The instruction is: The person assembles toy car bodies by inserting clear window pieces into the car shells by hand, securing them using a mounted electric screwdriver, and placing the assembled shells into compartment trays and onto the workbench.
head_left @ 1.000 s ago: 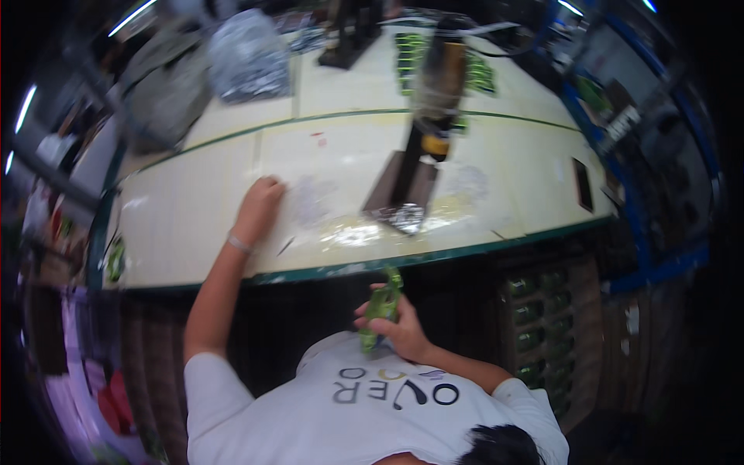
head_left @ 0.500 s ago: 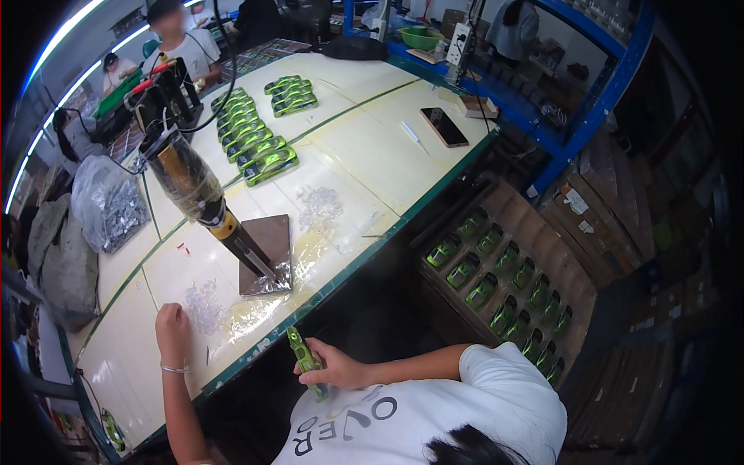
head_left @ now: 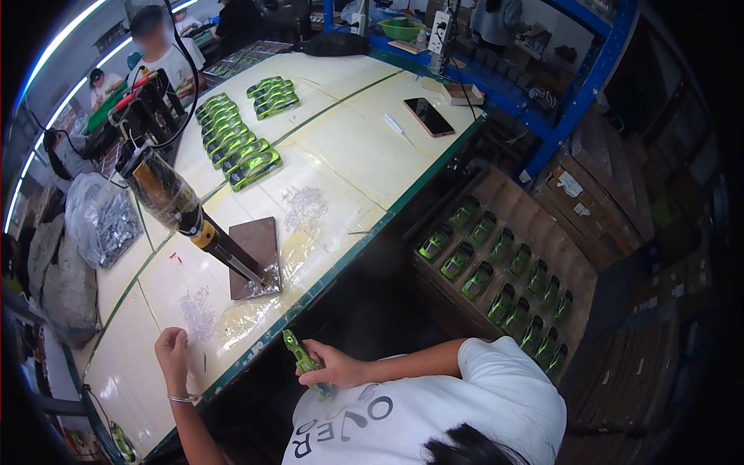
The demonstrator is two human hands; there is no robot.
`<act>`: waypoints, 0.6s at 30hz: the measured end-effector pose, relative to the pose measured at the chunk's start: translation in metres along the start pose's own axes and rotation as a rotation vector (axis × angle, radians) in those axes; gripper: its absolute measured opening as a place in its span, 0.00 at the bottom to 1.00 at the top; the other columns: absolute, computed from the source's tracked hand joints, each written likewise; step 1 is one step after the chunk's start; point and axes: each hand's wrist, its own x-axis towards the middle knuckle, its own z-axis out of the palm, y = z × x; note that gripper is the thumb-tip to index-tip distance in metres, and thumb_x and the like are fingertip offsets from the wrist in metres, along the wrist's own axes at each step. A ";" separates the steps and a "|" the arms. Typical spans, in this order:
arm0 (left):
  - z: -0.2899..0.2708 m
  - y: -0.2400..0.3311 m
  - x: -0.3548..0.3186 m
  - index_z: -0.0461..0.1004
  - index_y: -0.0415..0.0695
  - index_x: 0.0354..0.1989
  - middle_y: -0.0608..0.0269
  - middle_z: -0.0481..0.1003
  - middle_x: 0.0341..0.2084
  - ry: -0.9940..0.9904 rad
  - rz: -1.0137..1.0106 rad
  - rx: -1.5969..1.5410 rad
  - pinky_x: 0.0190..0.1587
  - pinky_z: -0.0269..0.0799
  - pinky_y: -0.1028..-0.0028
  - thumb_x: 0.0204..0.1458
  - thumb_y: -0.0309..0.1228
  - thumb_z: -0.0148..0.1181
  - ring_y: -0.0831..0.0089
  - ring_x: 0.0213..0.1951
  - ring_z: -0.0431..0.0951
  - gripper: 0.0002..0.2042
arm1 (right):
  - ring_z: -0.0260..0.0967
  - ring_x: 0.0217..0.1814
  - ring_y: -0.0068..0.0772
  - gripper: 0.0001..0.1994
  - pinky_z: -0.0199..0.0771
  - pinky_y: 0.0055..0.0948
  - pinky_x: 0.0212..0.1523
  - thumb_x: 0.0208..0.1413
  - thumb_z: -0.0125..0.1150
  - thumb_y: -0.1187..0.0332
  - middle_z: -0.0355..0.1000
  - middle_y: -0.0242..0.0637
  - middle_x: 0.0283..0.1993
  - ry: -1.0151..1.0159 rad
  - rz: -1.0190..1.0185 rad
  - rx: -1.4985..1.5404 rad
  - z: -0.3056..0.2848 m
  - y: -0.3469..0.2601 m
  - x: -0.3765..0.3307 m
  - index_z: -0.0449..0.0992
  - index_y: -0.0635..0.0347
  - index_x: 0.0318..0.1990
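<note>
My left hand [head_left: 172, 350] rests on the cream table [head_left: 364, 155] near its front edge, fingers bent, touching a small pile of clear plastic pieces [head_left: 199, 310]. My right hand [head_left: 332, 370] is below the table's green edge, close to my white shirt, and grips a green toy car shell [head_left: 301, 358] that points up and to the left. A hanging power screwdriver [head_left: 172, 205] wrapped in clear film slants down onto a brown metal plate [head_left: 256, 252] just beyond my left hand.
Rows of green toy cars [head_left: 236, 136] lie on the far part of the table, with a second clear pile [head_left: 304, 205] and a phone [head_left: 428, 116]. A cardboard box [head_left: 496, 283] of green cars stands on the floor at right. A parts bag [head_left: 99, 221] sits left; other people work behind.
The view has swung, so the table now runs diagonally. My left hand stays by the clear pieces. My right hand still holds the green shell near my body, tilted more to the left.
</note>
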 end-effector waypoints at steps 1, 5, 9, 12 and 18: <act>-0.001 0.002 -0.001 0.68 0.36 0.25 0.68 0.67 0.17 0.005 0.014 -0.013 0.25 0.62 0.83 0.46 0.23 0.50 0.81 0.21 0.65 0.03 | 0.60 0.37 0.22 0.37 0.60 0.21 0.41 0.41 0.62 0.61 0.63 0.36 0.34 0.014 -0.009 -0.014 0.000 0.002 -0.001 0.49 0.74 0.52; 0.003 0.017 -0.014 0.69 0.35 0.30 0.67 0.68 0.18 0.064 0.003 -0.135 0.25 0.62 0.82 0.46 0.24 0.50 0.80 0.21 0.65 0.05 | 0.62 0.35 0.22 0.33 0.63 0.20 0.39 0.41 0.62 0.61 0.63 0.36 0.33 0.060 -0.046 -0.034 0.005 0.005 -0.005 0.52 0.71 0.51; 0.009 0.032 -0.041 0.69 0.32 0.35 0.63 0.69 0.20 0.070 -0.019 -0.293 0.27 0.64 0.80 0.44 0.22 0.52 0.78 0.23 0.68 0.09 | 0.65 0.31 0.23 0.26 0.68 0.22 0.29 0.43 0.60 0.64 0.65 0.36 0.32 -0.008 0.185 0.329 0.006 -0.010 -0.008 0.56 0.65 0.48; 0.023 0.043 -0.061 0.69 0.30 0.35 0.60 0.70 0.21 0.051 -0.028 -0.401 0.29 0.66 0.78 0.42 0.20 0.52 0.75 0.25 0.70 0.10 | 0.65 0.35 0.26 0.27 0.68 0.23 0.33 0.43 0.58 0.68 0.65 0.38 0.35 -0.020 0.266 0.302 0.000 -0.031 -0.010 0.55 0.65 0.50; 0.057 0.094 -0.092 0.69 0.31 0.36 0.57 0.73 0.23 -0.094 0.150 -0.680 0.31 0.69 0.81 0.43 0.16 0.52 0.75 0.26 0.73 0.10 | 0.63 0.41 0.23 0.37 0.65 0.22 0.41 0.33 0.65 0.73 0.64 0.37 0.40 0.130 -0.107 -0.405 -0.007 -0.065 -0.012 0.52 0.66 0.53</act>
